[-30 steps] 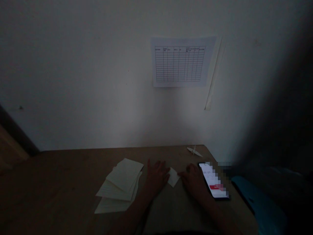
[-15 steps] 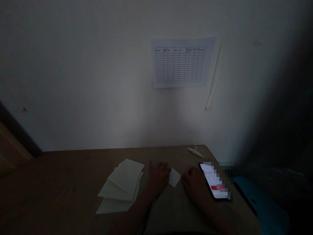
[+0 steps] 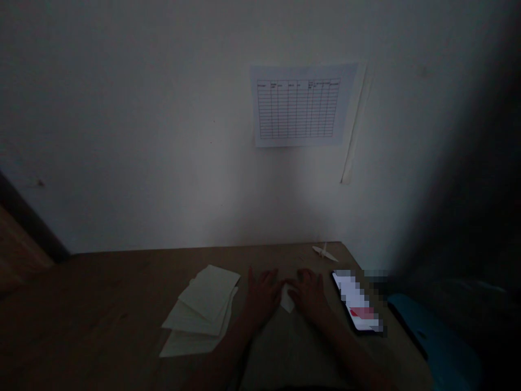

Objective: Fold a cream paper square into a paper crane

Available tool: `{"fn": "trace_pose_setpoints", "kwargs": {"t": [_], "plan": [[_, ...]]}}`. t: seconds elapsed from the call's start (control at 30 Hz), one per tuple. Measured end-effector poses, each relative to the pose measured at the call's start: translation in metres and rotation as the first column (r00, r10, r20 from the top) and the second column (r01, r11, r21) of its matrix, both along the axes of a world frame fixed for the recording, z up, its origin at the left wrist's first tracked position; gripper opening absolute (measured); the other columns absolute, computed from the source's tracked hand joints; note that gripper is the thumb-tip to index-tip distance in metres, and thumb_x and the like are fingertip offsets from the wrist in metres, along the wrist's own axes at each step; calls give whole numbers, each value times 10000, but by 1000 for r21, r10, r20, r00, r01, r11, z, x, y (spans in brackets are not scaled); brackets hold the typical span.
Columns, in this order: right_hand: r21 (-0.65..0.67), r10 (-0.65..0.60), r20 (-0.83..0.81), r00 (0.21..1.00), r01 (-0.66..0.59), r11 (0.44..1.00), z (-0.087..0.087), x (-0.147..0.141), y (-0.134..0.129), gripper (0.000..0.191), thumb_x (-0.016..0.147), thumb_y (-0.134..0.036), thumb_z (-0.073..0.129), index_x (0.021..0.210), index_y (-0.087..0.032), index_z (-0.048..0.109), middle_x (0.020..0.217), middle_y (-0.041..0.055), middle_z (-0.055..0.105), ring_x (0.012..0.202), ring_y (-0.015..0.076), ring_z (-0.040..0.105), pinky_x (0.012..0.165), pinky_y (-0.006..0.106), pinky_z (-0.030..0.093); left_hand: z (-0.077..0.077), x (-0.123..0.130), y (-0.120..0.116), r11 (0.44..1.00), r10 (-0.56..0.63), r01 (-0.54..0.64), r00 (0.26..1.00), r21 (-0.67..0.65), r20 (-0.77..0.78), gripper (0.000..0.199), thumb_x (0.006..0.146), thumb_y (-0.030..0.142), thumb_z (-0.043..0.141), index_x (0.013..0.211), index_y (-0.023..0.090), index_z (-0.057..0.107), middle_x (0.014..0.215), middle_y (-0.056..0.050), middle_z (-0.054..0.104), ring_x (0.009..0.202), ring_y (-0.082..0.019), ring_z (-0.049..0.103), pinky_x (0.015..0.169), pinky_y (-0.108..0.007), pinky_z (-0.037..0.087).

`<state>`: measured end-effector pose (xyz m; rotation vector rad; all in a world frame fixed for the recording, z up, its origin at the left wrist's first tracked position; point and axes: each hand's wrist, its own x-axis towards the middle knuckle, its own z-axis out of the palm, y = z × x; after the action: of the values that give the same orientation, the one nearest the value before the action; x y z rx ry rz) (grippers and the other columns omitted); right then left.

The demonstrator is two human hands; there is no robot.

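A small folded white paper (image 3: 287,302) lies on the brown table between my hands, its upper part covered by fingers. My left hand (image 3: 264,293) rests at the paper's left edge, fingers apart and pressing down on it. From the right, my right hand (image 3: 310,293) lies over the paper's upper right side with its fingers spread. The fingertips of both hands nearly meet at the top of the paper. The scene is dim, so fine folds are hard to see.
Several loose white sheets (image 3: 207,298) overlap on the table (image 3: 122,304) to the left. A folded paper crane (image 3: 324,253) sits at the back right, near a lit phone (image 3: 354,298). A blue object (image 3: 435,336) is beyond the right edge. A printed chart (image 3: 299,108) hangs on the wall.
My right hand has moved left and slightly up onto the small paper, covering its right side. My left hand has hardly moved.
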<state>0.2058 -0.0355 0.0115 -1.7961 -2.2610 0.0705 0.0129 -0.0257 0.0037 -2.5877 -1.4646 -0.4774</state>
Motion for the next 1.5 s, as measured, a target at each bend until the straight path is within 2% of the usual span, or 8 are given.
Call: {"fn": "trace_pose_setpoints", "kwargs": {"t": [0.3, 0.77, 0.87, 1.0, 1.1, 1.23, 1.37, 1.5], "plan": [[47, -7, 66, 998, 3, 999, -5, 0, 1, 357, 1012, -348, 493, 1336, -417, 625, 1463, 115, 540, 1446, 373, 361, 1149, 688, 193, 2, -1, -1, 1000, 10, -10, 1000, 7, -21, 355, 1016, 367, 528, 1359, 387, 618, 1504, -84, 548, 1341, -325, 512, 1153, -804, 62], [9, -58, 52, 997, 57, 998, -3, 26, -29, 348, 994, -362, 508, 1306, -376, 663, 1395, 123, 575, 1434, 381, 370, 1180, 602, 177, 3, 0, -1, 1000, 27, -28, 1000, 1, 11, 303, 1021, 393, 521, 1283, 377, 672, 1477, -77, 581, 1330, -322, 527, 1160, -790, 88], [13, -63, 43, 997, 62, 998, -2, 27, -35, 336, 999, -365, 486, 1266, -342, 688, 1345, 141, 590, 1396, 383, 403, 1162, 588, 214, 2, -1, -1, 1000, 21, -21, 1000, 0, -2, 322, 1026, 372, 505, 1308, 366, 659, 1483, -72, 572, 1341, -332, 514, 1175, -774, 61], [-6, -65, -4, 998, 65, 998, 5, 29, -39, 314, 983, -396, 504, 1172, -302, 736, 1262, 134, 610, 1253, 350, 498, 1085, 500, 332, 1, -1, 0, 1000, 18, -19, 1000, -19, -18, 329, 1013, 355, 524, 1315, 354, 654, 1485, -81, 566, 1347, -327, 508, 1177, -773, 54], [-40, -65, -19, 998, 64, 997, 13, 32, -38, 296, 957, -391, 535, 1113, -293, 766, 1220, 133, 623, 1196, 340, 521, 1062, 484, 342, -1, -1, 1, 999, 26, -27, 999, -25, -24, 341, 1011, 366, 520, 1327, 353, 645, 1492, -93, 556, 1349, -327, 506, 1172, -774, 59], [-30, -35, -55, 998, 33, 999, 20, 35, -34, 281, 948, -355, 537, 1054, -265, 781, 1303, 129, 614, 1231, 335, 520, 1074, 464, 338, -4, -1, 2, 999, 32, -33, 999, -36, -25, 356, 1019, 367, 498, 1351, 367, 627, 1506, -99, 537, 1353, -329, 502, 1163, -780, 63], [-29, -3, -141, 990, -1, 1000, 14, 31, -24, 314, 981, -312, 488, 1154, -228, 736, 1381, 121, 592, 1253, 275, 541, 1073, 384, 375, -6, -1, 3, 999, 25, -26, 999, -43, -22, 382, 1026, 367, 497, 1398, 396, 582, 1533, -101, 509, 1363, -321, 498, 1154, -789, 77], [-44, 25, -131, 991, -31, 999, 4, 20, -11, 444, 926, -330, 611, 1369, -301, 625, 1513, 89, 511, 1407, 284, 426, 1151, 415, 325, -5, -1, 3, 999, 27, -28, 999, -40, -19, 394, 1017, 381, 526, 1407, 419, 567, 1535, -109, 507, 1381, -326, 484, 1142, -803, 89]]}}
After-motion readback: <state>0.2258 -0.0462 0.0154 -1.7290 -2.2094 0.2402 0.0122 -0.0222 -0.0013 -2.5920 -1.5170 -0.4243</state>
